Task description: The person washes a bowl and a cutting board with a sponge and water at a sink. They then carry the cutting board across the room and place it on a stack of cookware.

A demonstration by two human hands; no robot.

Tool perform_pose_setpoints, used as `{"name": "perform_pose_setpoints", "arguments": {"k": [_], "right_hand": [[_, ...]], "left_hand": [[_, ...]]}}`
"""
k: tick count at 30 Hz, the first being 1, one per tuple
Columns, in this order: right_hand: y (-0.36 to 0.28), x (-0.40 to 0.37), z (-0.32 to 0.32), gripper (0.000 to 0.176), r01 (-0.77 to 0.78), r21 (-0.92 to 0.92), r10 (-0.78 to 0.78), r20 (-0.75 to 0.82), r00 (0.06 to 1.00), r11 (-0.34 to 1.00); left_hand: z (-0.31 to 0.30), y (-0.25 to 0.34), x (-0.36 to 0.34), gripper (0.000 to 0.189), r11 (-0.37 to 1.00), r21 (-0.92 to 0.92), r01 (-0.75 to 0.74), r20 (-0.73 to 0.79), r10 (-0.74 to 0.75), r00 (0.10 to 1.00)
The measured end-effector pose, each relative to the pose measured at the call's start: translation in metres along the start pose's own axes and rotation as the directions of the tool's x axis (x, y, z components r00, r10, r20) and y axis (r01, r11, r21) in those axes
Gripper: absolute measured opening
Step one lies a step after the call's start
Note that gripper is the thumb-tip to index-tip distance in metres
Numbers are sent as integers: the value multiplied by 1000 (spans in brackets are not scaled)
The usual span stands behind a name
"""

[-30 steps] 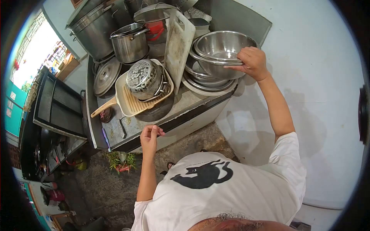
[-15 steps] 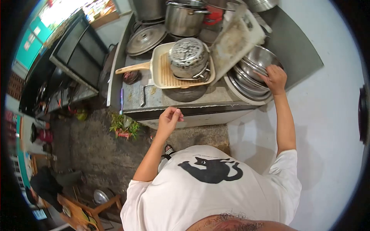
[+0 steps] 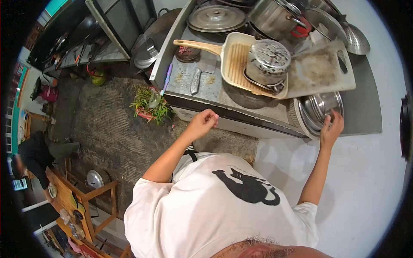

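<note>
Just off the front right corner of the counter, my right hand [image 3: 331,129] has its thumb and fingers apart beside a stack of metal bowls [image 3: 322,105]; whether a fingertip touches the rim is unclear. The bowls sit in a pale, perforated basket [image 3: 297,112], partly under a stained cutting board [image 3: 316,69]. My left hand [image 3: 203,124] hovers before the counter's front edge, fingers curled together, nothing visible in them. Behind it, a square grill pan [image 3: 236,64] holds an upturned, blackened pot [image 3: 269,60]. A cleaver [image 3: 196,81] lies left of the pan.
Lids [image 3: 217,18], a steel pot [image 3: 273,19] and a strainer [image 3: 357,38] fill the counter's back. A purple-handled item [image 3: 167,77] lies near its left edge. A plant [image 3: 150,103] stands on the floor. Another person [image 3: 36,155] is at a wooden table [image 3: 64,189], lower left.
The view has shifted, so the counter appears farther right. My right hand has let go of the bowl rim. The cutting board now lies lower and flatter, partly over the bowls.
</note>
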State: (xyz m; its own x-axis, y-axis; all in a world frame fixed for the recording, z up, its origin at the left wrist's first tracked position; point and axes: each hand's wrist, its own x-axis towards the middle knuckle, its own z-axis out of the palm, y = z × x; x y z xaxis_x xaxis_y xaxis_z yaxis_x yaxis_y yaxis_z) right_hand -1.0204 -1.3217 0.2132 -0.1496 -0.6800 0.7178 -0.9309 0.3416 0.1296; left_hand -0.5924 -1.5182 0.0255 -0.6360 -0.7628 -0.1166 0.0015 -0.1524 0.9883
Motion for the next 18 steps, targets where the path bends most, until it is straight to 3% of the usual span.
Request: {"name": "perform_pose_setpoints", "arguments": {"k": [1, 3, 5, 7, 9, 11, 13, 14, 15, 16, 18], "right_hand": [[-14, -3, -2, 29, 13, 4, -13, 6, 1000, 1000], [-53, -11, -3, 21, -121, 337, 172, -127, 977, 934], [-94, -27, 0, 14, -208, 518, 209, 58, 976, 830], [-147, -41, 19, 11, -88, 577, 32, 107, 994, 812], [-205, -55, 36, 9, -86, 666, -154, 293, 944, 741], [-258, -46, 47, 12, 24, 734, -426, 368, 826, 679], [-274, -71, 79, 17, -210, 740, -525, 618, 585, 639], [-278, -86, 97, 17, -193, 757, -551, 602, 578, 624], [-277, -103, 117, 15, -284, 722, -536, 671, 512, 631], [-273, -123, 140, 14, -364, 678, -530, 731, 430, 639], [-251, -174, 198, 28, -438, 578, -513, 815, 269, 689]], "left_hand": [[-12, -6, -3, 20, 999, 24, 21, -9, -21, 1000], [-35, -16, -12, 20, 999, 10, 42, -36, -42, 998], [-62, -25, -24, 21, 998, 2, 61, -70, -60, 996], [-91, -34, -33, 19, 975, 165, 147, -75, -136, 988], [-119, -53, -43, 20, 988, 104, 114, -111, -102, 989], [-146, -69, -60, 23, 932, 250, 262, -213, -211, 954], [-171, -81, -80, 30, 898, 320, 301, -273, -217, 937], [-181, -85, -94, 33, 834, 442, 331, -351, -180, 919], [-192, -90, -107, 35, 750, 547, 373, -428, -132, 894], [-202, -102, -122, 35, 754, 524, 397, -472, -131, 872], [-215, -137, -161, 35, 670, 474, 571, -635, -189, 749]]}}
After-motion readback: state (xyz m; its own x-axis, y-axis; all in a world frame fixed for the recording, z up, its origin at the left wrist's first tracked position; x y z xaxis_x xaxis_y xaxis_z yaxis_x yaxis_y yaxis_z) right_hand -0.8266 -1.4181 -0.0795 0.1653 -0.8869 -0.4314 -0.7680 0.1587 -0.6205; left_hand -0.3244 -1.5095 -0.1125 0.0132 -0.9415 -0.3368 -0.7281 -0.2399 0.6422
